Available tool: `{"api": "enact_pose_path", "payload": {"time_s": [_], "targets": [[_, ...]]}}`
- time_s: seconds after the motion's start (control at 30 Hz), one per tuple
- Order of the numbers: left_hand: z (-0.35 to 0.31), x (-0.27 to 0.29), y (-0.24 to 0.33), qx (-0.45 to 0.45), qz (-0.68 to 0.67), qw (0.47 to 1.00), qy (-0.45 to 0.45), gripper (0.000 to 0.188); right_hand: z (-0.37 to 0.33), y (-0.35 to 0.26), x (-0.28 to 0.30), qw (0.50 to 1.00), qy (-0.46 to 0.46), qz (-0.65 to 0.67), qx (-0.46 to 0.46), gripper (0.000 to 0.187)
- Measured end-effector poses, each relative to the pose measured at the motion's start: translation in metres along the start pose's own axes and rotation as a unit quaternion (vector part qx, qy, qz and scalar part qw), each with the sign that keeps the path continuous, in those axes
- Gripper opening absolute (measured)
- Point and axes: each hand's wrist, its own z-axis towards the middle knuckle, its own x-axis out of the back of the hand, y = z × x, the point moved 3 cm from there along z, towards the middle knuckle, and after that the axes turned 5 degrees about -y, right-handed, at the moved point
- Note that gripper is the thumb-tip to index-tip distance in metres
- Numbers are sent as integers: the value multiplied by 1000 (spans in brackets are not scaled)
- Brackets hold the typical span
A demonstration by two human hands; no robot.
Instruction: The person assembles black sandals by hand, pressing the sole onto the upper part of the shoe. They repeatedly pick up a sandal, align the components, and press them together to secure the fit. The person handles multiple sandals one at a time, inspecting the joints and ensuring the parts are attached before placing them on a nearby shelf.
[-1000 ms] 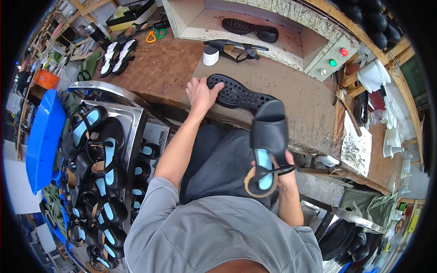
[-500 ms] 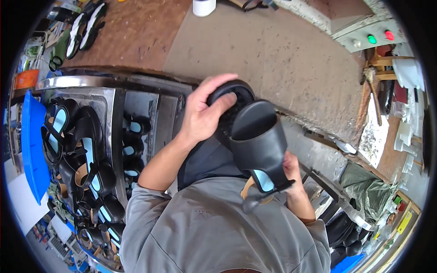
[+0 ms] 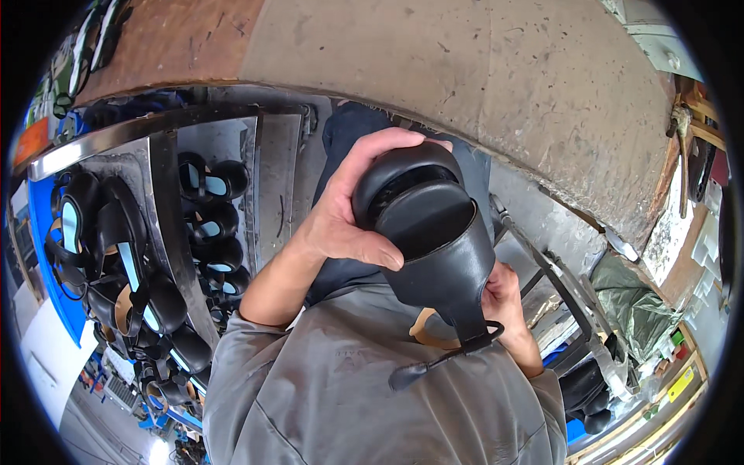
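In front of my grey shirt I hold a black leather strap shoe [image 3: 438,271] with both hands. My left hand [image 3: 345,209] wraps round its far end, the thumb lying across the upper and the fingers over a black rounded piece [image 3: 407,167]. Whether that piece belongs to the same shoe, I cannot tell. My right hand [image 3: 504,302] grips the near right side; the shoe partly hides its fingers. A thin black strap [image 3: 446,358] with a dark tip hangs at the near end, beside a tan loop [image 3: 430,329].
At my left, a metal rack [image 3: 159,194] carries several black shoes [image 3: 116,232] with light blue insoles. A brown workbench [image 3: 434,62] stretches across the far side. To the right are a metal frame [image 3: 558,283], a dark green plastic sheet [image 3: 628,302] and more black shoes [image 3: 585,391].
My left thumb has come out of the black rounded piece onto the shoe's upper. That piece now sits against the shoe's far end. The view has shifted, with the bench higher up.
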Motion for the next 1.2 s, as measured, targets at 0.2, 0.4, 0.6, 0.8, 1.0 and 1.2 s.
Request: {"api": "enact_pose_path", "payload": {"time_s": [0.2,0.4,0.6,0.8,1.0,1.2], "targets": [[2,-3,1,-20,-27,999,-28,86,-1,8,2,1000,-9,-17,-7,24],[4,0,-2,-53,0,997,-50,79,-2,11,2,1000,0,-17,-5,20],[4,-3,-1,-54,12,997,-48,75,-3,13,3,1000,-12,-3,-15,24],[2,-9,2,-28,2,999,-32,75,-2,10,5,999,-15,24,-41,25],[6,-17,3,-26,65,994,-79,85,0,0,14,999,-10,50,-6,30],[3,-20,4,-22,112,990,-83,85,-3,17,14,993,-30,115,-16,37]]}}
